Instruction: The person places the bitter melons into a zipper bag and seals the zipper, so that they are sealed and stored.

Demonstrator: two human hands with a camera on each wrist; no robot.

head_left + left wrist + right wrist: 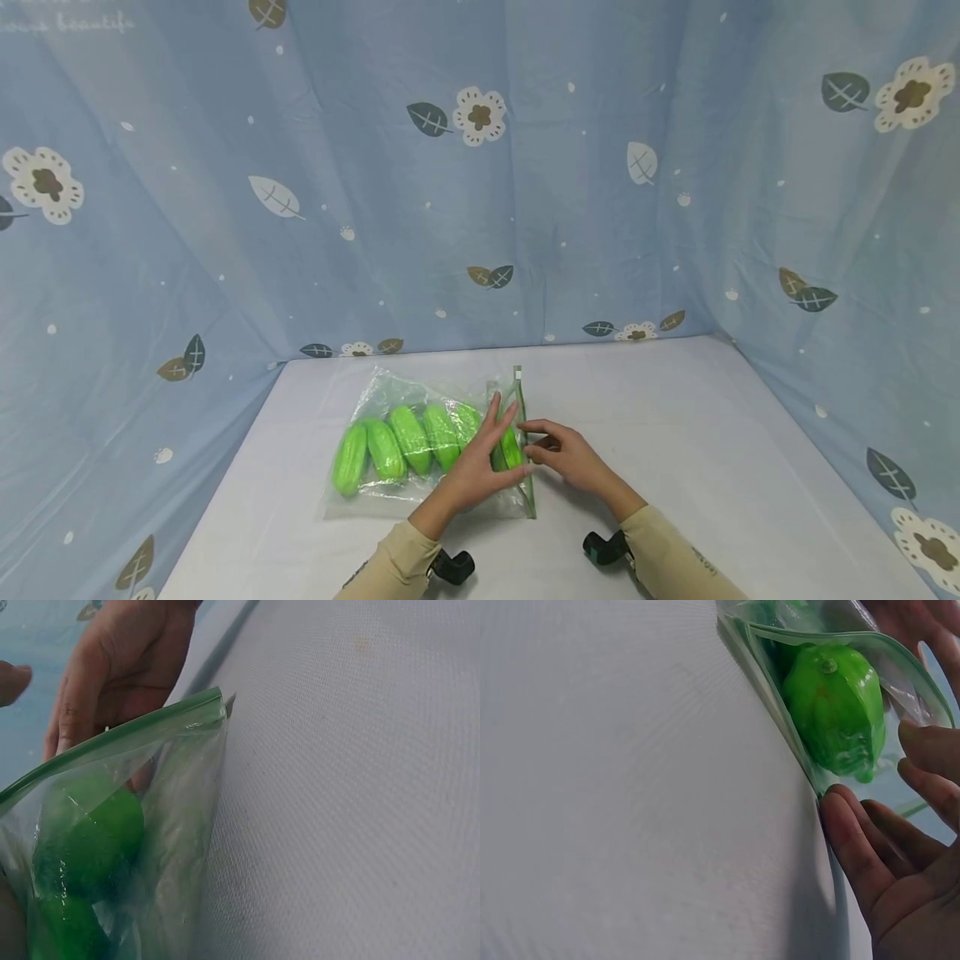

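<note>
A clear zip bag [405, 497] with a green closure strip lies on its side, mouth to the right. Bright green, ribbed, gourd-like pieces [410, 440] sit in a row inside it. My left hand [476, 471] lies over the mouth end, thumb and fingers spread apart. At the opening, my right hand [573, 460] has loosely bent fingers, and its fingertips [840, 806] are at the bag's rim. Just inside the parted mouth is one green piece [832, 705], near those fingers. Only bits of the left hand show in the left wrist view.
A white cloth-covered table [675, 417] lies under the bag. Blue patterned curtain [570, 208] hangs behind it and along both sides. Black wrist devices [453, 568] are worn at both sleeves.
</note>
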